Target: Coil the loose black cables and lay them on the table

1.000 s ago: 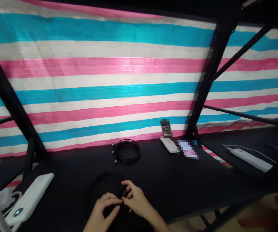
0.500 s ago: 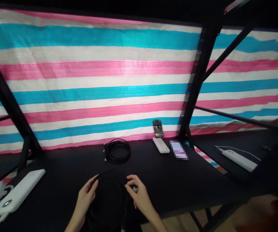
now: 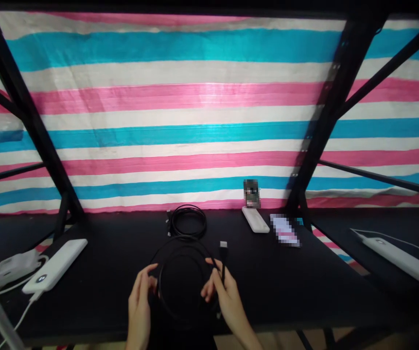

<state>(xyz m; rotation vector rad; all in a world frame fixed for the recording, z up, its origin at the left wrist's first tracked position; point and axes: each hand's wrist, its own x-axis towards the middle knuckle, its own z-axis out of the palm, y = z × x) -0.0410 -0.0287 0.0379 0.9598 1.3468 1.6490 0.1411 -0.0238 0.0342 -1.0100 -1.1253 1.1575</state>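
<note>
Held over the desk [image 3: 304, 282] at 6 o'clock: 1 black cable coil [image 3: 183, 238]. Its 9 o'clock side is gripped by the left hand [image 3: 141, 304], fingers curled narrow round the strands. Its 3 o'clock side is gripped likewise by the right hand [image 3: 227, 299]. The plug [image 3: 223, 246] is seen standing up above the right fingers. A 2nd coil [image 3: 188, 221] lies just beyond at 12 o'clock, and a white power bank [image 3: 58, 262] at 9 o'clock.

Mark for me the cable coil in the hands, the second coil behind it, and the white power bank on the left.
held cable coil [image 3: 159, 287], head view, left strand of the loop.
second coil [image 3: 188, 208], head view, far arc of the ring.
power bank [image 3: 58, 265], head view, middle of its top face.
</note>
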